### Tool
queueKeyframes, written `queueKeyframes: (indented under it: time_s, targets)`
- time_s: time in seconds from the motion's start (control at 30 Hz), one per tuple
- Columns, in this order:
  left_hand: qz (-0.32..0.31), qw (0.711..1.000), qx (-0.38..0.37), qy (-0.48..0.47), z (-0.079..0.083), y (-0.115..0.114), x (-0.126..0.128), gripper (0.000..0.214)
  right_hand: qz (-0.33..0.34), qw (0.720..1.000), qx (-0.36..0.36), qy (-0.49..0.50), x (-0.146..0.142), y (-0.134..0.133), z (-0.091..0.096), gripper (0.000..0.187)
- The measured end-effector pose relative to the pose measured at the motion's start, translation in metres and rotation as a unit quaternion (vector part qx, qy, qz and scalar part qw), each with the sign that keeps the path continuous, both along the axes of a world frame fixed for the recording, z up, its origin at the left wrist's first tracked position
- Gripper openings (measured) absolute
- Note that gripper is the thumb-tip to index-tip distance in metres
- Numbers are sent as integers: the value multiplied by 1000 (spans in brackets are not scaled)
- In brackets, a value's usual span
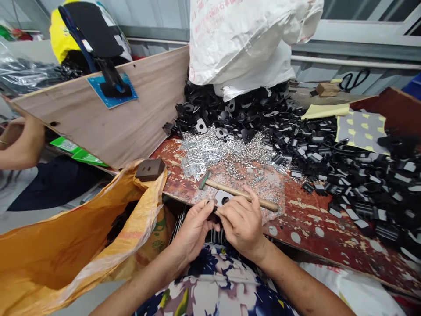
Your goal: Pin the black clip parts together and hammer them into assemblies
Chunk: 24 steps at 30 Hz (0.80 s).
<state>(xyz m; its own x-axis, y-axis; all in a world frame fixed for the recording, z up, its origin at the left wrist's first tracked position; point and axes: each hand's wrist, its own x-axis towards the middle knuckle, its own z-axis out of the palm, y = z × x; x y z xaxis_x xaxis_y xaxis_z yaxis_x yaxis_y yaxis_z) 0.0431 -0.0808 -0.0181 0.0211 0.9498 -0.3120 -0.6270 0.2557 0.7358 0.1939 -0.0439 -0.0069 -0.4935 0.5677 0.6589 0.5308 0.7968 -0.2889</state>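
Observation:
My left hand (194, 228) and my right hand (241, 224) meet at the near edge of the worn red worktable (315, 232), fingers pinched together on a small flat black and silver metal part with a round hole (222, 199). Just beyond my fingers lies a small hammer (237, 191) with a wooden handle. A heap of small silver pins (217, 151) spreads behind it. Piles of black metal parts (329, 153) cover the back and right of the table.
An open orange sack (75, 245) stands at my left with a brown block (150, 169) on its rim. A white sack (243, 39) stands at the back. A wooden board (108, 118) divides off another person's hand (21, 142) at far left. Scissors (355, 79) lie back right.

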Motion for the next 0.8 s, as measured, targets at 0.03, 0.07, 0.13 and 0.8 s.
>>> queueKeyframes:
  time_s: [0.03,0.07,0.13,0.8]
  targets:
    - [-6,1000,10,7,-2,-5,-3,32,0,1000,-4,16,-1,0,-3,13]
    - [-7,999,22,23,-5,-10,-7,33,2,1000,-8,27,-3,-2,-6,13]
    - [11,993,52,103,-9,-24,-19,38,29,999,-24,31,-6,-4,-9,13]
    - [73,865,67,493,-47,11,-77,39,-18,977,-107,-181,50,23,-4,40]
